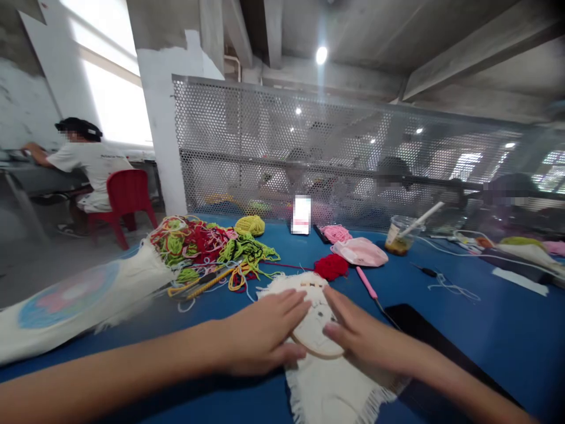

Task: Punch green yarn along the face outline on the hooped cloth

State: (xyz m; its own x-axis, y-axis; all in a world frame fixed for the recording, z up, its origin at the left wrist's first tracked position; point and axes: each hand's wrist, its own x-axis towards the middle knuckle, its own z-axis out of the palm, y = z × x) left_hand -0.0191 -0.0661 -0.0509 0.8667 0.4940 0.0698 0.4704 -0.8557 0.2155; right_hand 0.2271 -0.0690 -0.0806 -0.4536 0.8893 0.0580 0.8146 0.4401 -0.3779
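One pale cloth (83, 312) with a blurred blue-and-pink design lies at the far left of the blue desk (477, 321), its near end running out of view. Next comes a tangled yarn heap (194, 238) in red, green and pink, with a yellow ball of yarn (250, 225) just beyond.

Then the left hand (267, 333) reaches in, palm down, fingers stretched out and thumb apart, over the left side of a round hoop (329, 355). The hoop sits between the hands on white fringed cloth (315, 386), dark marks showing inside its ring. From the other side the right hand (357, 330) slants over its right side, fingers extended, thumb toward the middle; neither hand grips anything that shows, and how firmly they press I cannot tell.

Good handling here probably means even, light pressure from both sides, keeping the cloth taut and fingertips off the stitching. The pink-handled tool (366, 282), right of the red yarn (331, 267), is best left clear of the right forearm.
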